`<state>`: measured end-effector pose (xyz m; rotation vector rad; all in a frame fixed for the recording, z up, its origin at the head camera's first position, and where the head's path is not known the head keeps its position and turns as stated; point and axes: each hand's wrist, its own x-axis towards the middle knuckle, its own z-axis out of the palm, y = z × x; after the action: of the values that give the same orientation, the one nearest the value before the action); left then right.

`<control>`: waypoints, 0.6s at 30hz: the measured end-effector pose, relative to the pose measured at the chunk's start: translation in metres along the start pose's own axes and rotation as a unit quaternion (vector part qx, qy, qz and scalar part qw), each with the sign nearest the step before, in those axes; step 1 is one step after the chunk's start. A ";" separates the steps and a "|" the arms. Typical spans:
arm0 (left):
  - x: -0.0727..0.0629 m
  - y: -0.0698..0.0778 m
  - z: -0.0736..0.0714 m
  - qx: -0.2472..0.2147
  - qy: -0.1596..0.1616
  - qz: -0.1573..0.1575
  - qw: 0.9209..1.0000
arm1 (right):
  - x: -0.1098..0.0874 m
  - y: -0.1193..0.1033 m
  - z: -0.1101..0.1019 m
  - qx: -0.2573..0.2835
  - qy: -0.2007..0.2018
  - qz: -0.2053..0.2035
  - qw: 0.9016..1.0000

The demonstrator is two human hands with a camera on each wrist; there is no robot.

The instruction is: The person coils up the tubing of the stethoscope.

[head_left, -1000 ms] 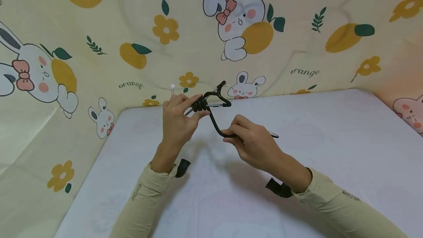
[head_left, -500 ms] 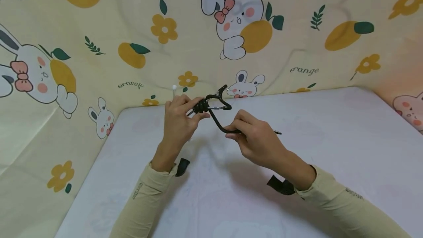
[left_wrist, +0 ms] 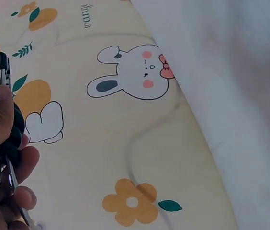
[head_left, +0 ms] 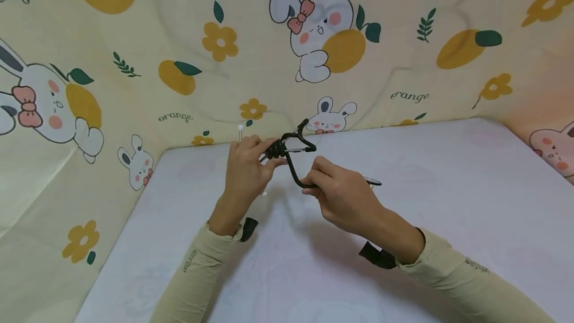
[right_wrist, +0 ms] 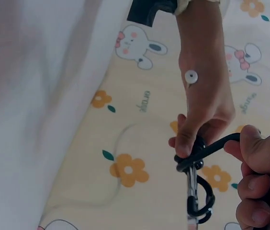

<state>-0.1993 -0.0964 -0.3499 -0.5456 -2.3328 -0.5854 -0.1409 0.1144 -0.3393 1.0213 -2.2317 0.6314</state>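
Observation:
My left hand pinches a coil of black cord wrapped round thin metal rods. A black-covered loop with a bare metal rod juts from the coil to the right. From the coil, a cord strand bends down to my right hand, which pinches it between thumb and fingers. Past that hand sticks out a flat metal-and-black end. In the left wrist view, bent metal rods run out under the fingers. The parts inside both palms are hidden.
Both hands are above a white-covered table. Behind it hangs a cream cloth printed with rabbits and oranges. A white-tipped thin rod rises behind the left hand. Black straps hang at the wrists.
My left hand and the coil have shifted slightly right and down in view. The right hand rose a little with the strand, then came back down. Both grips stay the same.

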 end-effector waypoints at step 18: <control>-0.005 0.009 0.016 0.121 0.034 0.241 0.962 | 0.006 0.018 -0.024 0.026 0.032 0.071 0.997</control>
<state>-0.1991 -0.0823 -0.3616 -0.9187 -2.0580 -0.0875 -0.1505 0.1372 -0.3215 0.8613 -2.2556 0.7764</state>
